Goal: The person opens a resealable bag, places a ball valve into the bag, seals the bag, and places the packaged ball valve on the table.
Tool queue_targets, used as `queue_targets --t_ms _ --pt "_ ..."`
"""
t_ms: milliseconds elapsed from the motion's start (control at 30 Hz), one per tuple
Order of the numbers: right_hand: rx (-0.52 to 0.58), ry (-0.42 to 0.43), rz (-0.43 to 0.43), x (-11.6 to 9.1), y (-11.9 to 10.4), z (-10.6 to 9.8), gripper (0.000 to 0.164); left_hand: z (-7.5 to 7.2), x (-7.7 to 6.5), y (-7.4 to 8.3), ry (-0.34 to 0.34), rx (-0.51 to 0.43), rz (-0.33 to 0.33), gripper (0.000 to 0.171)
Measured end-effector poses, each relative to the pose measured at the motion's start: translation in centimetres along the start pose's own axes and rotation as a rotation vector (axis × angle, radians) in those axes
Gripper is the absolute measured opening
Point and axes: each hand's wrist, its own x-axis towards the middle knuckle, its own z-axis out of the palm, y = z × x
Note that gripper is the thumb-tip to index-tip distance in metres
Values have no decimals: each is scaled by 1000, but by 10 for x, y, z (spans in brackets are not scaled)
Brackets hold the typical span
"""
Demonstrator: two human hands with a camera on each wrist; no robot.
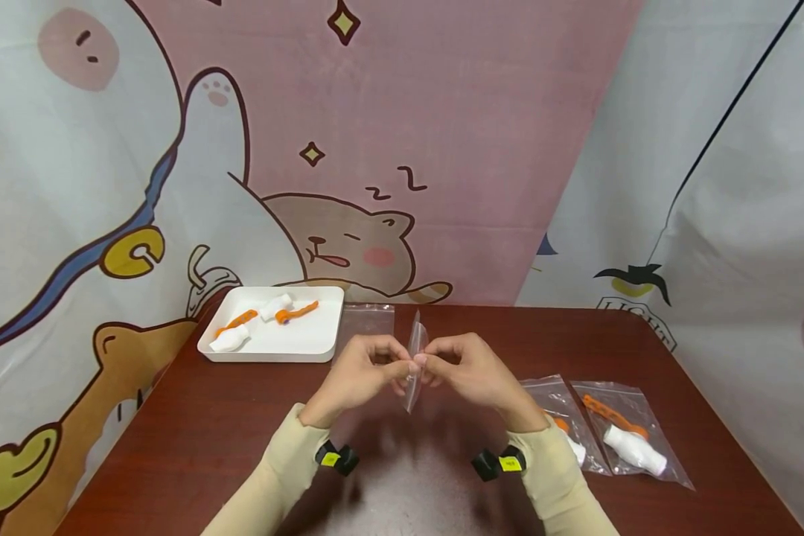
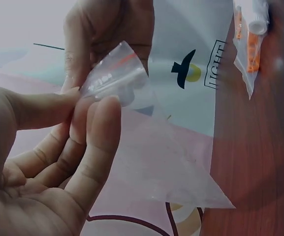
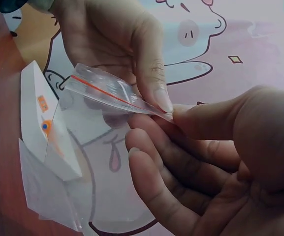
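Both hands meet above the middle of the table around a clear zip bag (image 1: 413,372) with a red line along its top, seen plainly in the right wrist view. My left hand (image 1: 368,370) pinches the bag's top edge between thumb and fingers. Right beside it, my right hand (image 1: 467,370) pinches the same edge, thumb tips nearly together. In the left wrist view the bag (image 2: 166,162) hangs down, see-through, with nothing visible inside.
A white tray (image 1: 308,344) at the back left bears orange strips and white bottle-like pieces. Next to it lies another clear bag (image 1: 368,320). Two filled bags lie at the right, one (image 1: 670,447) with an orange strip and a white bottle, the other (image 1: 543,388) partly behind the right forearm.
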Motion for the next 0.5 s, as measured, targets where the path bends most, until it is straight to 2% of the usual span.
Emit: queue_targets --t_ms 167,367,500 --pt "-56 34 -21 -1 -3 1 12 2 0 -1 0 20 17 13" --pt "-153 91 -65 0 -3 4 12 5 0 3 -27 -5 47 15" --pt "-197 111 -101 0 -2 6 12 6 -1 4 -4 0 56 17"
